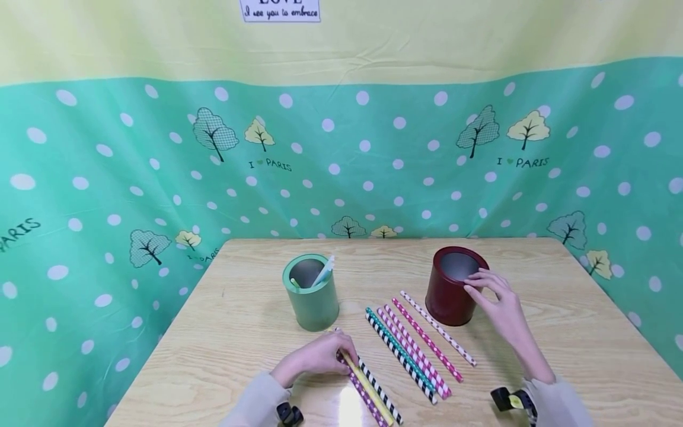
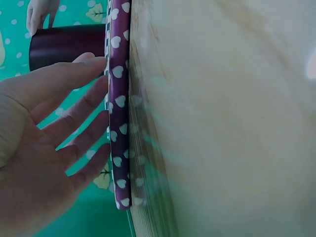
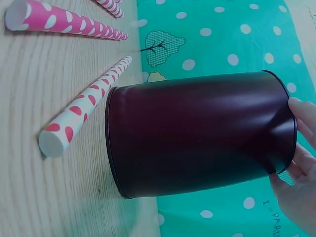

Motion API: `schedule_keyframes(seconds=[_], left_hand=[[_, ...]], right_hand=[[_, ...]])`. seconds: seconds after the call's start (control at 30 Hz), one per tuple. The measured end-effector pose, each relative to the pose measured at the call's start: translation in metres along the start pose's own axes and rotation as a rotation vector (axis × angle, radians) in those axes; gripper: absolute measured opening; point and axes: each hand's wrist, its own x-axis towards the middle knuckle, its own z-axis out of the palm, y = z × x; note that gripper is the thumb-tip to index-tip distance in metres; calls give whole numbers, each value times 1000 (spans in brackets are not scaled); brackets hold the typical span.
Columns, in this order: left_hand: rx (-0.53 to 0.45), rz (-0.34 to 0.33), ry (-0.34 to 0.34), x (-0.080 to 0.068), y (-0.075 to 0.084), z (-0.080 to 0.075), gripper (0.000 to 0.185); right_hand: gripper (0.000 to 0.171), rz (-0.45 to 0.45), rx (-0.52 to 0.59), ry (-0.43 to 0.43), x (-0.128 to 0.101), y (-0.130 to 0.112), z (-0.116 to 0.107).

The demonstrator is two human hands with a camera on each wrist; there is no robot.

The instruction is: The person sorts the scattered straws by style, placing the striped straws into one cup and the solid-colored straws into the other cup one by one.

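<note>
Left hand (image 1: 320,356) resting near desk (image 1: 560,356) front edge, straight fingers (image 2: 74,74) touching purple heart-print straw (image 2: 119,123) beside yellow straw (image 1: 368,388). Right hand (image 1: 498,305) gripping dark red cup (image 1: 453,287) rim, fingers curling over it. Standing upright, just right of loose patterned straws (image 1: 416,350).
</note>
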Motion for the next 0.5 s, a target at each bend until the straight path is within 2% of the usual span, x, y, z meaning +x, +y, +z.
schedule_keyframes(seconds=[0.27, 0.5], left_hand=[[57, 16, -34, 2, 2, 1, 21], [98, -52, -27, 3, 2, 2, 20]], right_hand=[[20, 4, 3, 10, 1, -4, 0], [21, 2, -4, 12, 0, -1, 0]])
